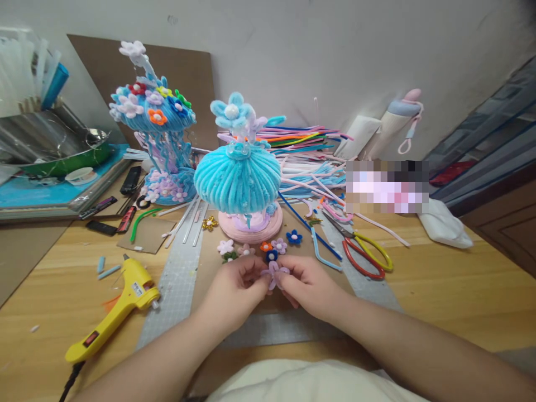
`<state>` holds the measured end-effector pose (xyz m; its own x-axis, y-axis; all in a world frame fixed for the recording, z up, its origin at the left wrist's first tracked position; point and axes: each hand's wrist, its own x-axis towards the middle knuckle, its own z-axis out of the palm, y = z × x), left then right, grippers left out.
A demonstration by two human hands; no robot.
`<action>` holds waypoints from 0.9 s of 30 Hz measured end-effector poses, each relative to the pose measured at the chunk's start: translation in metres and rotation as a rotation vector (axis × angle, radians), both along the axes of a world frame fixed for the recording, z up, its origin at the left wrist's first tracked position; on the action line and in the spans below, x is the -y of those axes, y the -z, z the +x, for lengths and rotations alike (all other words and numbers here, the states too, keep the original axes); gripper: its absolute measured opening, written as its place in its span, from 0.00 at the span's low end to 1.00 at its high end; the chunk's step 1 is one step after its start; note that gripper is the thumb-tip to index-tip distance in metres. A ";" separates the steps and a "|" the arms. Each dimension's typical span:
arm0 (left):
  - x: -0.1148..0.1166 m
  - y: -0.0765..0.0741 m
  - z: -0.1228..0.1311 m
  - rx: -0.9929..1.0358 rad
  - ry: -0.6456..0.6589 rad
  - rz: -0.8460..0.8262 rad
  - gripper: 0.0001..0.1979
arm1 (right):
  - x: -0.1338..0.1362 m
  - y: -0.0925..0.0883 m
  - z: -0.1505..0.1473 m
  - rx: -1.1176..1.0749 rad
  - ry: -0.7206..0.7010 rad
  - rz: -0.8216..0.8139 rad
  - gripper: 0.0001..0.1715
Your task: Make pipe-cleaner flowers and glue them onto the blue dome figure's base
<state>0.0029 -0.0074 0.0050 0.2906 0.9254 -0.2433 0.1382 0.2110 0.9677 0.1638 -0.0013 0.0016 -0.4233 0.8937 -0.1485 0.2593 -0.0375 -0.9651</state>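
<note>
My left hand (234, 286) and my right hand (307, 283) meet over a brown card sheet (209, 279), fingers pinched together on a small lilac pipe-cleaner flower (274, 273). Just beyond lie several small pipe-cleaner flowers: white (225, 246), orange (265, 246), dark blue (271, 255) and another blue (293, 237). Behind them stands a turquoise pipe-cleaner dome figure (237, 177) on a pink base (251, 226), topped by a blue flower.
A yellow glue gun (121, 304) lies at the left on the wooden table (460, 290). Red and yellow-handled scissors (368, 257) lie at the right. A second, flower-covered blue figure (157, 139) stands back left, a heap of loose pipe cleaners (310, 153) behind, a grey cutting mat (176, 285) underneath.
</note>
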 end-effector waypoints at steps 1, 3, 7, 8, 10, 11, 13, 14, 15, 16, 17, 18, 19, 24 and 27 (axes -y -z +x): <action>0.000 -0.001 0.000 0.004 0.019 -0.012 0.05 | 0.000 0.000 0.000 0.003 0.006 -0.005 0.13; 0.000 -0.003 -0.001 0.038 0.054 -0.058 0.06 | -0.001 -0.001 0.001 -0.020 0.018 -0.046 0.12; -0.001 -0.005 -0.003 0.116 0.097 -0.158 0.11 | -0.003 0.000 0.001 -0.105 0.032 -0.094 0.13; -0.001 -0.005 -0.003 0.127 0.097 -0.165 0.12 | -0.004 0.000 0.001 -0.114 0.029 -0.086 0.13; -0.001 -0.004 -0.003 0.125 0.086 -0.163 0.13 | -0.004 0.000 0.001 -0.115 0.021 -0.069 0.13; -0.001 -0.004 -0.003 0.111 0.080 -0.155 0.14 | -0.003 0.000 0.001 -0.106 0.014 -0.057 0.13; -0.001 -0.003 -0.002 0.061 0.077 -0.139 0.14 | -0.002 0.000 0.002 -0.063 -0.002 -0.015 0.13; -0.001 -0.003 -0.002 0.035 0.077 -0.129 0.14 | -0.002 0.000 0.002 -0.030 -0.010 0.016 0.13; -0.001 -0.004 -0.001 0.018 0.078 -0.117 0.13 | -0.001 0.001 0.002 0.008 -0.014 0.051 0.12; -0.001 -0.004 -0.001 0.009 0.078 -0.106 0.13 | -0.001 0.001 0.003 0.047 -0.017 0.086 0.12; -0.001 -0.004 0.000 0.005 0.075 -0.098 0.12 | 0.000 0.001 0.003 0.081 -0.016 0.121 0.12; -0.001 -0.004 0.000 0.002 0.070 -0.095 0.12 | 0.000 0.001 0.004 0.108 -0.013 0.156 0.12; -0.001 -0.004 0.001 -0.002 0.065 -0.095 0.11 | 0.000 0.002 0.004 0.130 -0.013 0.191 0.12; 0.001 -0.006 0.001 -0.057 0.059 -0.105 0.09 | 0.001 0.003 0.004 0.226 -0.020 0.372 0.12; 0.002 -0.005 0.002 -0.081 0.047 -0.095 0.07 | 0.003 0.003 0.004 0.267 -0.015 0.457 0.12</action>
<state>0.0044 -0.0098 0.0096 0.3088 0.8828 -0.3540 0.2267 0.2932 0.9288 0.1675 -0.0041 -0.0010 -0.4372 0.8866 0.1509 0.4955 0.3775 -0.7823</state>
